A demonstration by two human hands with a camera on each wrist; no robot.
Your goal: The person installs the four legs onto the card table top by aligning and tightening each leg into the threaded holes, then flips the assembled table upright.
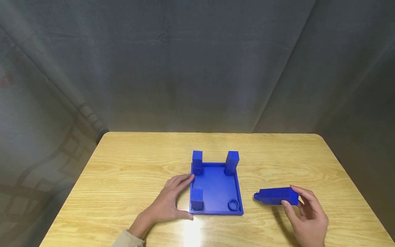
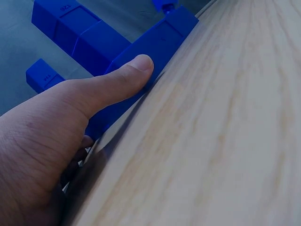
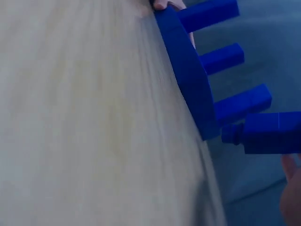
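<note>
A blue tray point(image 1: 216, 190) is being steadied on a light wooden table point(image 1: 129, 171) by the left hand point(image 1: 168, 202), which is lying flat with fingers straight against the tray's left edge and thumb point(image 2: 117, 80) pressed to its near corner. Three square blue posts are being carried upright by the tray: two at the far corners point(image 1: 197, 161) point(image 1: 232, 162) and a shorter one point(image 1: 196, 199) at the near left. A round socket point(image 1: 233, 205) is being left open at the near right corner. A fourth post point(image 1: 276, 196), with a round peg at its left end, is being held on its side by the right hand point(image 1: 308, 216), pinched between thumb and fingers, just right of the tray and apart from it. The table's rounded far corners are being backed by a grey draped curtain point(image 1: 197, 61), and a patterned fabric is being shown at the left point(image 1: 46, 147).
</note>
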